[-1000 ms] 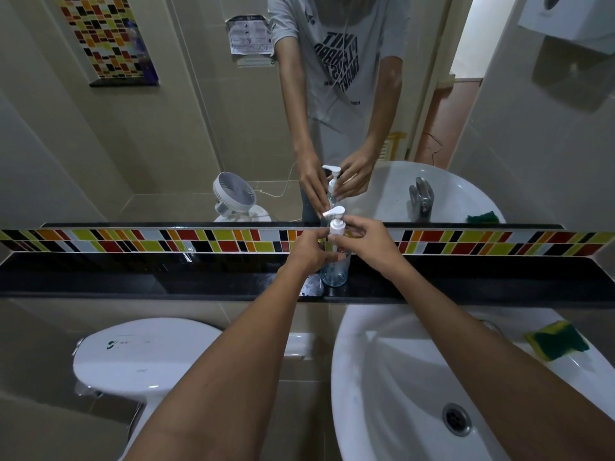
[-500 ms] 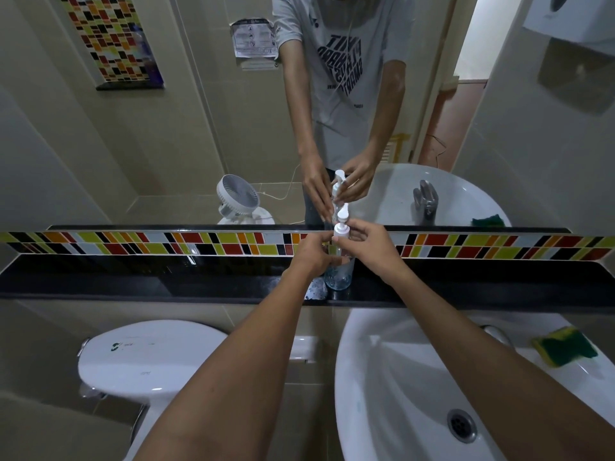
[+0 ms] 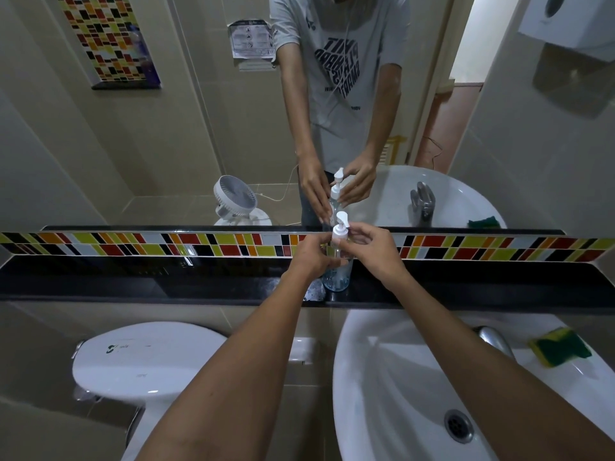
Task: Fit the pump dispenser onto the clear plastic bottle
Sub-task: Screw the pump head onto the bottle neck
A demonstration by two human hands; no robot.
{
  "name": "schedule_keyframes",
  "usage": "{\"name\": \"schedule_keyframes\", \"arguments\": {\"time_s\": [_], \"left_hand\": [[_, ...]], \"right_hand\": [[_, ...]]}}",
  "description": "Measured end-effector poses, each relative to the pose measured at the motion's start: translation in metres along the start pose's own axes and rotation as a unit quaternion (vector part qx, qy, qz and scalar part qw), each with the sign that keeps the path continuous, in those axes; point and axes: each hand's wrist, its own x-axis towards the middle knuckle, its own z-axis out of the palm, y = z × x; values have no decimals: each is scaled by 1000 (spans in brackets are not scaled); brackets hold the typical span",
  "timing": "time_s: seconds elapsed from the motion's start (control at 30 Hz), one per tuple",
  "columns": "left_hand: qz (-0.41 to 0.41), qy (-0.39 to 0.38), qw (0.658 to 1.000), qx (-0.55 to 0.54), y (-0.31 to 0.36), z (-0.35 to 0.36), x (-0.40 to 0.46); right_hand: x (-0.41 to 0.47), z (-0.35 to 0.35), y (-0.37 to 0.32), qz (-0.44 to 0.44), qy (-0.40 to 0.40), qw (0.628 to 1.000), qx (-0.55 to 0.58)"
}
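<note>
The clear plastic bottle is seen standing upright on the black ledge, just below the band of coloured tiles and the mirror. The white pump dispenser is seated on the bottle's neck, collar down, with its nozzle turned toward the right.

Left hand: curled around the upper part of the bottle from the left side. The fingers are closed narrowly against the bottle wall, just under the pump collar. Contact with the bottle is visible; the base of the bottle is left uncovered.

Right hand: held at the right of the bottle's neck. The fingertips are pinched narrowly at the collar of the pump, just below the nozzle. Whether the collar is fully gripped or only touched cannot be told, since the far side of it is hidden by the fingers.

Both forearms are extended forward over the white sink, right, and the toilet lid, left. A green and yellow sponge is noted on the sink rim, well apart from the bottle. In the mirror, the same grasp is reflected: two hands closed about the bottle and pump. A small white fan is also seen in the reflection.
</note>
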Motion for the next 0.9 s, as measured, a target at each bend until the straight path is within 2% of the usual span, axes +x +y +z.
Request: {"name": "schedule_keyframes", "arguments": {"time_s": [0.07,0.13,0.33,0.6,0.77,0.9], "left_hand": [[-2,1,1000,1,1,1,-1],[-11,4,1000,-1,1,2,-2],[-11,8,1000,-1,2,0,-3],[-10,9,1000,4,3,2,-5],[-13,16,1000,14,6,2,-8],[-13,17,1000,8,8,2,-11]], "right_hand": [[-1,-5,2,-5,36,999,-10],[2,-8,3,-4,39,999,-13],[8,4,-5,4,-44,999,16],[-1,-1,8,-4,83,996,25],[11,6,1,7,2,1000,11],[14,9,-1,13,17,1000,-7]]}}
